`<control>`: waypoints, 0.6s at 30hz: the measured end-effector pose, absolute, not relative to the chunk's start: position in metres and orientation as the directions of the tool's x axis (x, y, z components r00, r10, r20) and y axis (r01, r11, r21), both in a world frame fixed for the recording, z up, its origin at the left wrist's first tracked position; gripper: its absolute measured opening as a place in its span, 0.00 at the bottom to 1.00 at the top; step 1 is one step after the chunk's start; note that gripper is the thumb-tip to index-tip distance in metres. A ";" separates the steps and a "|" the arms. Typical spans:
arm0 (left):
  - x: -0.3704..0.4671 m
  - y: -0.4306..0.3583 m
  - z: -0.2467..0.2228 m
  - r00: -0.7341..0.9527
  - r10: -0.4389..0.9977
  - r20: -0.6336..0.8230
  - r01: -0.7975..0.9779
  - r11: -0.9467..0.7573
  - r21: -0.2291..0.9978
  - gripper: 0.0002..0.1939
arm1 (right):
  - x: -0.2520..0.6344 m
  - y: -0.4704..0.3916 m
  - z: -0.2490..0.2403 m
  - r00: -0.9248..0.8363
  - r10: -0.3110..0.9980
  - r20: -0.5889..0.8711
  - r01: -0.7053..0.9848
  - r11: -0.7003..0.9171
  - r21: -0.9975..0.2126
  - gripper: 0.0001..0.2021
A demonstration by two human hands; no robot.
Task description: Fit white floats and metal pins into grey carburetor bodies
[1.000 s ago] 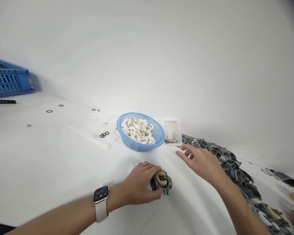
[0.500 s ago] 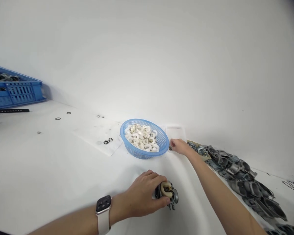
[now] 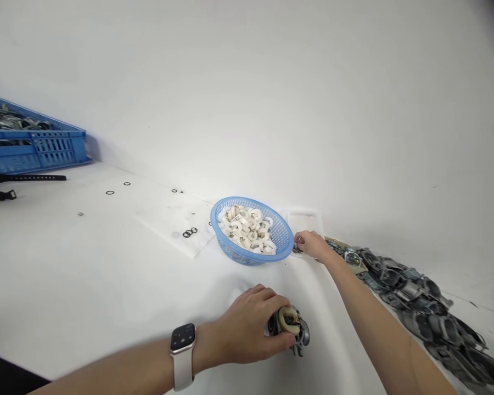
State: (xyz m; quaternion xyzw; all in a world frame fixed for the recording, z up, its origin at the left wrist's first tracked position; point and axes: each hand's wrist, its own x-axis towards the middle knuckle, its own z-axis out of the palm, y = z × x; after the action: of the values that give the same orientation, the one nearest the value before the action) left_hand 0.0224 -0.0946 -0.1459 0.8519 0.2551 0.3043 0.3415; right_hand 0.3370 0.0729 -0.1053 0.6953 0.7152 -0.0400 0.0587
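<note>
My left hand (image 3: 257, 326), with a watch on the wrist, is closed around a grey metal carburetor (image 3: 303, 332) on the white table. A cream-coloured, C-shaped float (image 3: 286, 321) sits in the carburetor's upturned face, with brass-coloured parts inside it. My right hand (image 3: 310, 243) reaches into a shallow white tray (image 3: 318, 219), its fingertips pinched together low down over small dark metal pieces (image 3: 297, 249). What is between those fingertips is too small to make out. Just left of that hand stands a blue round basket (image 3: 239, 258) holding many white floats (image 3: 249, 227).
Grey metal carburetor bodies (image 3: 420, 302) lie heaped along the right, beside a cardboard tray (image 3: 360, 267) of metal parts. Black rubber rings (image 3: 188, 233) lie on a white sheet (image 3: 160, 219). At the far left are a blue crate (image 3: 57, 151) of metal parts and a black strap (image 3: 33, 178).
The view has swung slightly left, so everything appears farther right. My left hand still holds the carburetor; my right fingers remain down in the white tray.
</note>
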 end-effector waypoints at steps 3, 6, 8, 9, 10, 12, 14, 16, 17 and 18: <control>0.022 -0.095 -0.145 0.685 0.645 0.339 0.226 -0.631 0.742 0.19 | 0.342 0.072 -0.106 -0.021 0.992 -0.126 1.000 0.021 -0.007 0.14; 0.023 -0.095 -0.145 0.685 0.650 0.328 0.234 -0.623 0.746 0.19 | 0.346 0.071 -0.109 -0.018 0.995 -0.101 0.999 0.013 -0.050 0.14; 0.023 -0.095 -0.145 0.685 0.653 0.323 0.237 -0.618 0.749 0.19 | 0.347 0.070 -0.111 -0.018 0.997 -0.079 0.996 0.011 -0.086 0.15; 0.023 -0.096 -0.146 0.685 0.656 0.318 0.238 -0.613 0.753 0.20 | 0.347 0.069 -0.111 -0.019 0.998 -0.068 0.994 0.011 -0.108 0.15; 0.023 -0.095 -0.146 0.684 0.659 0.313 0.237 -0.607 0.758 0.20 | 0.347 0.068 -0.111 -0.021 0.998 -0.056 0.991 0.013 -0.133 0.15; 0.023 -0.095 -0.146 0.682 0.667 0.300 0.235 -0.588 0.774 0.19 | 0.346 0.066 -0.108 -0.026 0.999 -0.026 0.981 0.020 -0.193 0.14; 0.023 -0.095 -0.147 0.676 0.679 0.285 0.229 -0.562 0.794 0.19 | 0.344 0.059 -0.101 -0.025 1.000 0.015 0.963 0.028 -0.267 0.13; 0.024 -0.095 -0.147 0.674 0.687 0.272 0.220 -0.538 0.814 0.19 | 0.341 0.045 -0.093 -0.026 0.998 0.063 0.933 0.046 -0.357 0.11; 0.024 -0.095 -0.148 0.674 0.690 0.264 0.213 -0.524 0.825 0.19 | 0.339 0.035 -0.090 -0.031 0.996 0.084 0.910 0.063 -0.409 0.09; 0.024 -0.095 -0.148 0.672 0.694 0.257 0.205 -0.508 0.836 0.20 | 0.336 0.021 -0.087 -0.043 0.994 0.100 0.881 0.085 -0.466 0.09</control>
State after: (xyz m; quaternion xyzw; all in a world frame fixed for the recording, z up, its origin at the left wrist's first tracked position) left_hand 0.0239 -0.0949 -0.1477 0.8162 0.2753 0.2967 0.4123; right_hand 0.3361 0.0212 -0.0870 0.6617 0.7084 -0.1405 -0.2015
